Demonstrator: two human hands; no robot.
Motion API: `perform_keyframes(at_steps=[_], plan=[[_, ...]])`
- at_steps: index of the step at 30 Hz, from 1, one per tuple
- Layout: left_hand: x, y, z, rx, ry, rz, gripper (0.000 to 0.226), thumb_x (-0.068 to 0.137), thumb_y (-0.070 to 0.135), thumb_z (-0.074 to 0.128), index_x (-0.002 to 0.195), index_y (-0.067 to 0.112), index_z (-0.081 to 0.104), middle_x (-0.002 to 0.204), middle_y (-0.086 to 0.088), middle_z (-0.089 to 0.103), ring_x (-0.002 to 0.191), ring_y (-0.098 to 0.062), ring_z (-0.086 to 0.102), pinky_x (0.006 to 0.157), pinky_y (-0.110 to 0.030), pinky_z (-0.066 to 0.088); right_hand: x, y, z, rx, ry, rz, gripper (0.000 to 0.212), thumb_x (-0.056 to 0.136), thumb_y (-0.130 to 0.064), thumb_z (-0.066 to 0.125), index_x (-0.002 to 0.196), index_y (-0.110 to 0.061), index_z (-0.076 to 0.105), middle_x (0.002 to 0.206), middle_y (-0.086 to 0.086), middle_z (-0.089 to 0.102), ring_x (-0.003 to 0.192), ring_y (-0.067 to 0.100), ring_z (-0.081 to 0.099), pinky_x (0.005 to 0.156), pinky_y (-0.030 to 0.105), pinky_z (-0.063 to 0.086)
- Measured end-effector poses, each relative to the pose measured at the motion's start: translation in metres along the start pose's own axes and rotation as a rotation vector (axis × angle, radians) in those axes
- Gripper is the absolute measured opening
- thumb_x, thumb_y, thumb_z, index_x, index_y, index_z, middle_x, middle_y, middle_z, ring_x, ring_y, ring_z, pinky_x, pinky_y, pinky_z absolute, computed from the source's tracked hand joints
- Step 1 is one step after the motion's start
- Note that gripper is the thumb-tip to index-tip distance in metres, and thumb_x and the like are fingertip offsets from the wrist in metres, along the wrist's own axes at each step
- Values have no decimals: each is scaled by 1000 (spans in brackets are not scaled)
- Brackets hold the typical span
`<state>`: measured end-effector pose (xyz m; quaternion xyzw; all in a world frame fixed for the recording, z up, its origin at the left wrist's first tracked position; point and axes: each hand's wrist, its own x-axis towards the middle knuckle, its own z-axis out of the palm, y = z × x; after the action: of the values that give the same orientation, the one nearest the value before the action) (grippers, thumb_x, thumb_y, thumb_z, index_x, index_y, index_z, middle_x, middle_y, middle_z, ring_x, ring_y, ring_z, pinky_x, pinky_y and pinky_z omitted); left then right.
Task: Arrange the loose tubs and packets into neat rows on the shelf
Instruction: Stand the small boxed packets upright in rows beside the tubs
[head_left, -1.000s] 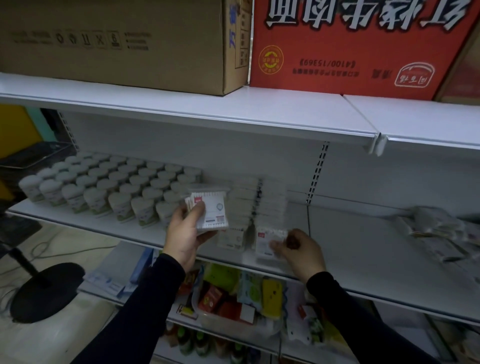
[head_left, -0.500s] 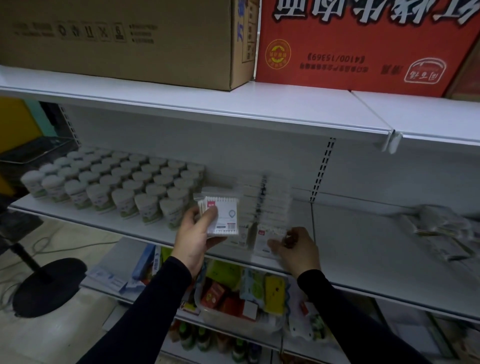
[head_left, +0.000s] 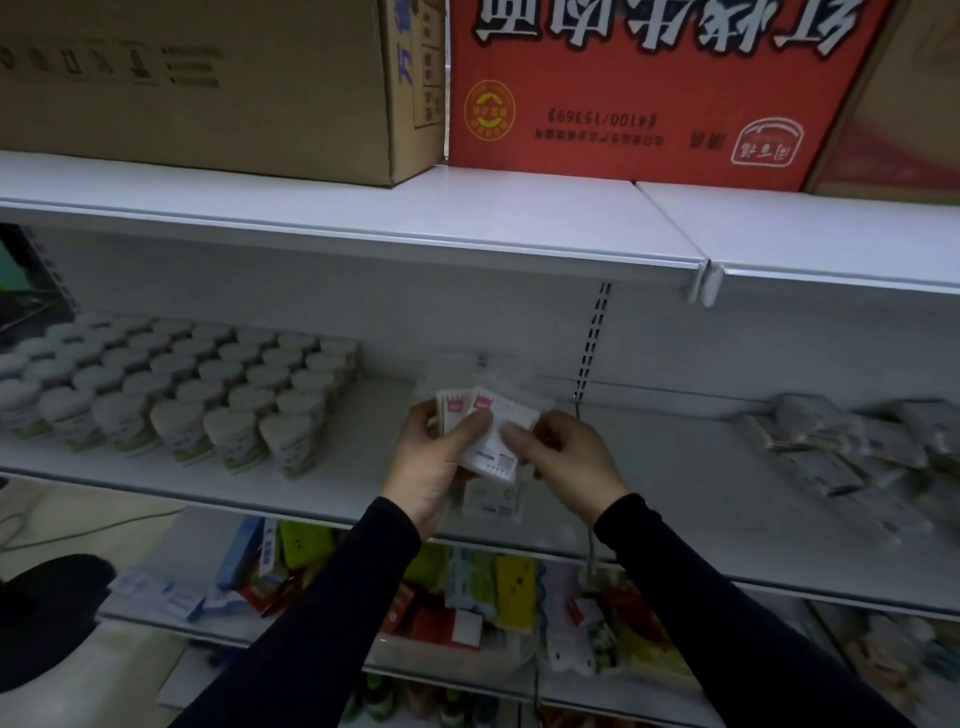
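Note:
My left hand grips a small fan of white packets with red labels, held above the front of the middle shelf. My right hand pinches the right side of the front packet in that fan. One more white packet sits upright on the shelf just below my hands. Rows of white tubs with green labels fill the left part of the same shelf. A loose heap of clear-wrapped packets lies at the shelf's right end.
A brown carton and a red carton stand on the top shelf. The lower shelf holds coloured packets. A black stand base is on the floor at the left.
The view has shifted right and closer. My right hand has left the packets standing on the shelf and come up to the bundle in my left hand. The bundle now sits tilted.

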<state>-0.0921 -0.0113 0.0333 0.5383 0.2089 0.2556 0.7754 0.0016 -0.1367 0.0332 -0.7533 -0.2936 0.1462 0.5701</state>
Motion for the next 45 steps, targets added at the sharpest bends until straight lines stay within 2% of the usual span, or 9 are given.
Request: perform_keyframes(at_steps=[2, 6, 9, 12, 18, 27, 32, 35, 45], plan=[[3, 0, 5, 47, -14, 22, 17, 88, 20, 68, 103, 17, 60, 91, -2, 75, 81, -20, 72, 63, -36, 57, 5, 5, -9, 32, 48, 5, 25, 85, -34, 71, 71, -16, 61, 66, -8, 64, 56, 0, 58, 54, 15, 45], [16, -2, -7, 66, 93, 4, 8, 97, 17, 56, 105, 17, 54, 102, -8, 66, 83, -20, 69, 70, -40, 60, 24, 23, -35, 100, 194, 46, 32, 84, -32, 73, 66, -10, 55, 65, 0, 61, 56, 7, 56, 56, 19, 47], [22, 0, -19, 73, 144, 17, 14, 98, 16, 54, 112, 13, 54, 104, -9, 65, 84, -21, 69, 67, -36, 60, 45, 42, -56, 36, 330, 63, 41, 81, -30, 75, 56, -16, 46, 50, -11, 51, 49, 6, 47, 53, 19, 38], [26, 0, -28, 108, 173, 29, 26, 99, 17, 53, 123, 8, 53, 110, -10, 66, 90, -21, 69, 66, -29, 59, 68, 66, -72, -125, 397, 75, 45, 80, -34, 76, 57, -15, 41, 52, -3, 42, 51, 11, 39, 50, 22, 29], [26, -3, -45, 144, 211, 38, 22, 99, 19, 53, 119, 12, 59, 111, -10, 70, 98, -26, 69, 82, -40, 58, 114, 104, -73, -241, 333, 174, 41, 82, -33, 73, 83, 6, 59, 78, 17, 63, 77, 31, 59, 60, 27, 36], [28, 0, -60, 137, 244, 46, 20, 99, 21, 53, 117, 18, 60, 109, -3, 73, 99, -24, 70, 85, -41, 56, 153, 117, -57, -261, 260, 244, 53, 86, -36, 69, 127, -3, 59, 127, 13, 61, 116, 26, 56, 85, 18, 33], [33, 1, -62, 125, 257, 41, 17, 98, 18, 53, 113, 20, 61, 108, -2, 73, 100, -25, 69, 84, -41, 57, 161, 115, -58, -316, 291, 232, 50, 88, -32, 68, 127, -2, 57, 129, 15, 59, 119, 27, 53, 89, 19, 33], [34, 0, -61, 122, 260, 35, 18, 97, 19, 54, 115, 20, 61, 109, -1, 72, 100, -24, 69, 85, -41, 56, 163, 117, -58, -330, 301, 212, 42, 87, -29, 70, 117, -1, 61, 119, 17, 63, 111, 28, 56, 73, 14, 29], [33, 3, -60, 134, 243, 31, 23, 97, 19, 54, 120, 16, 59, 112, -4, 72, 101, -25, 69, 86, -40, 55, 166, 121, -54, -292, 345, 207, 41, 84, -27, 72, 111, 2, 61, 111, 20, 65, 103, 29, 59, 70, 16, 30]])
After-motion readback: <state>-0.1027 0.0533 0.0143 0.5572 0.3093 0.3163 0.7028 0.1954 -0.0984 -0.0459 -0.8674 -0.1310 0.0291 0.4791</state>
